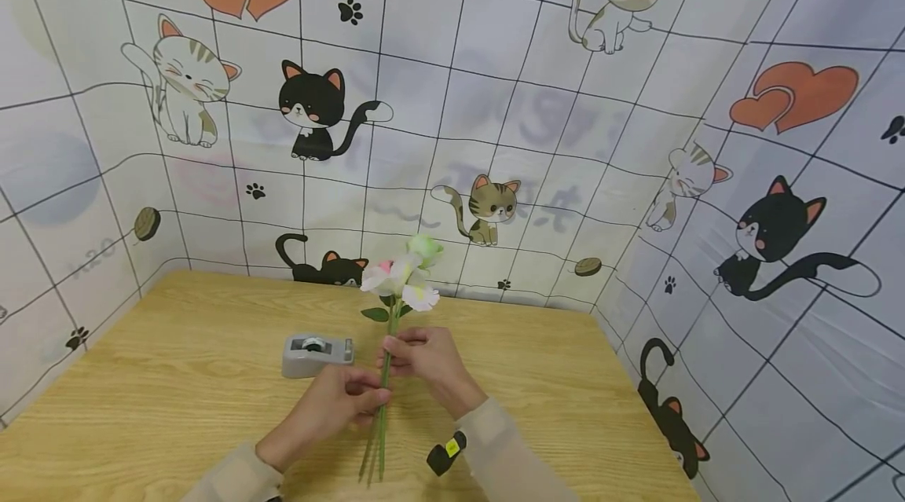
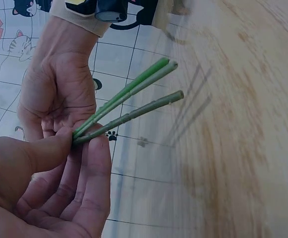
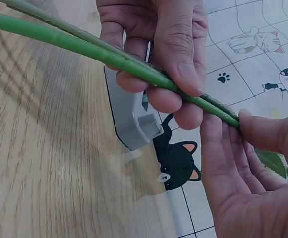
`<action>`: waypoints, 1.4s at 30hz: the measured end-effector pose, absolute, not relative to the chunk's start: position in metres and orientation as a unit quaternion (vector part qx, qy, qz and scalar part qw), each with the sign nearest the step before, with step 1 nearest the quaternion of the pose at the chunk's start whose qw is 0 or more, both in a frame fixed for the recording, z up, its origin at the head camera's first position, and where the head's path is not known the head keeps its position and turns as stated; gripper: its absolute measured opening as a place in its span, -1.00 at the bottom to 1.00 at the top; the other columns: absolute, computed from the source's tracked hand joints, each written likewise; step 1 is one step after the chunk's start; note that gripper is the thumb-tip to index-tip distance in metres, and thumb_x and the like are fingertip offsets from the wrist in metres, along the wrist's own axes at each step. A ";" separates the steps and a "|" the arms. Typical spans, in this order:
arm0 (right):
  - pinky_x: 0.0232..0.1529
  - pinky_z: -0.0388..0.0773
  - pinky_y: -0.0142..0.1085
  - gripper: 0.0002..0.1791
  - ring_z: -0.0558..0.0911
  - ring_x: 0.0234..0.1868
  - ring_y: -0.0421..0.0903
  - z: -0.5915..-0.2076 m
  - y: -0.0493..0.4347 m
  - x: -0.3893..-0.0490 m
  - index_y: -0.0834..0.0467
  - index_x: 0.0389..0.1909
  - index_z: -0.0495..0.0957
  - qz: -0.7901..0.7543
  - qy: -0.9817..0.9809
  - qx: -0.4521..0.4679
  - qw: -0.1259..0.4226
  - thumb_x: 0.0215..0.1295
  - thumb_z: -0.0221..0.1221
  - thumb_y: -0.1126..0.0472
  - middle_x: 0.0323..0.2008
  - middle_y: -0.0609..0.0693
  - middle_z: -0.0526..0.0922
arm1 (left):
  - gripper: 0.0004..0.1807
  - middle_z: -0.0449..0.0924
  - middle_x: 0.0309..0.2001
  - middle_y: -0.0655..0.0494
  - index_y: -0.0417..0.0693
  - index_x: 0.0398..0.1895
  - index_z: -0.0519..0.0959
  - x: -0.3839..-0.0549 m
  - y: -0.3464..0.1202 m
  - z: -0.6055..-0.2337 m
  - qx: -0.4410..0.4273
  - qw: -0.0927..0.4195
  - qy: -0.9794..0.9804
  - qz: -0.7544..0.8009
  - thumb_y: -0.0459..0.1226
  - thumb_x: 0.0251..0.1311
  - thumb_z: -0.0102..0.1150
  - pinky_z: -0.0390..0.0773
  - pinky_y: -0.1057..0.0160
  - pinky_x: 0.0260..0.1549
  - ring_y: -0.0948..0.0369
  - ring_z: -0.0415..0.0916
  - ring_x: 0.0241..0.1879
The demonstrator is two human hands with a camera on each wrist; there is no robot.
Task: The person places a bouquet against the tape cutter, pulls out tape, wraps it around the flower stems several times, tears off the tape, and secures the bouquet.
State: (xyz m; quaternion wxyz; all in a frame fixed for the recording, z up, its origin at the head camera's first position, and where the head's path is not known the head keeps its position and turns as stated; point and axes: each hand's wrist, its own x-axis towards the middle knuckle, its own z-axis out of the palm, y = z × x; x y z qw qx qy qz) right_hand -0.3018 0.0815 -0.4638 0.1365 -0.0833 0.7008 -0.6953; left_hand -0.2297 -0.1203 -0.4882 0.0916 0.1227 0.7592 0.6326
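Clock directions are read in the head view, from the spot between the hands.

1. Sheet (image 1: 438, 125): cat-print, white with dark grid lines; hangs beyond the table at twelve o'clock and runs round towards three.
2. Table (image 1: 177, 345): pale wood grain, beneath all the work.
3. Flowers (image 1: 404, 272): one bunch, white and pale green with a touch of pink, blooms at twelve o'clock. Three stems (image 2: 134, 115) run down to six, held above the table; two tips lie close together, the third splays apart.
4. Left hand (image 1: 332, 401): at eight o'clock; thumb and fingers pinch the stems on the lower hold.
5. Right hand (image 1: 431, 364): between two and three o'clock; thumb and fingers pinch the stems higher up, below the leaves.
6. Tape dispenser (image 1: 298, 364): grey, between nine and ten o'clock, on the table near the left hand.
7. Gadget (image 1: 440, 459): black with a yellow mark, between four and five o'clock, by the right wrist.
8. Leaves (image 1: 375, 314): green, at twelve o'clock, just under the blooms.

Handling note: the step appears to be keeping the stems together. Best done with a light, steady upper pinch, the lower fingers drawing the splayed stem in and evening the tips, without twisting the blooms.
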 end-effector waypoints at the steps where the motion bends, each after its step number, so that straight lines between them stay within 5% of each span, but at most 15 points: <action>1: 0.09 0.96 -0.07 -0.70 0.98 -0.09 0.06 -0.463 0.083 -0.302 0.39 0.09 0.79 -0.699 0.697 -0.083 0.138 0.61 0.50 0.21 0.03 0.44 0.91 | -0.74 0.93 -0.02 -0.29 -0.43 0.12 0.80 -0.229 -0.120 -0.487 0.128 0.091 0.758 0.633 -0.34 0.60 0.47 0.94 0.22 -0.18 0.21 0.88 -0.12; 15: 0.06 0.92 -0.30 -0.65 0.93 -0.07 -0.16 -0.453 0.101 -0.297 0.42 0.20 0.73 -0.723 0.652 -0.128 0.188 0.71 0.40 0.19 -0.14 -0.03 0.95 | -0.57 0.90 0.15 -0.30 -0.52 0.35 0.71 -0.230 -0.118 -0.486 0.171 0.150 0.683 0.694 -0.30 0.68 0.39 0.95 0.15 0.04 0.07 0.94 0.03; 33: 0.12 0.94 -0.18 -0.67 0.95 -0.05 -0.18 -0.446 0.107 -0.287 0.33 0.25 0.84 -0.712 0.661 -0.160 0.172 0.68 0.43 0.20 -0.08 -0.02 0.98 | -0.70 0.96 -0.04 -0.21 -0.38 0.19 0.85 -0.222 -0.111 -0.482 0.140 0.106 0.716 0.676 -0.30 0.62 0.46 0.96 0.16 -0.05 0.18 0.92 -0.05; 42: 0.09 0.94 -0.20 -0.56 0.95 -0.06 -0.17 -0.443 0.107 -0.282 0.50 0.33 0.73 -0.703 0.669 -0.181 0.162 0.69 0.42 0.23 -0.09 -0.01 0.99 | -0.74 0.96 -0.10 -0.21 -0.36 0.10 0.89 -0.218 -0.108 -0.476 0.128 0.078 0.734 0.663 -0.29 0.58 0.51 0.96 0.18 -0.10 0.13 0.92 -0.08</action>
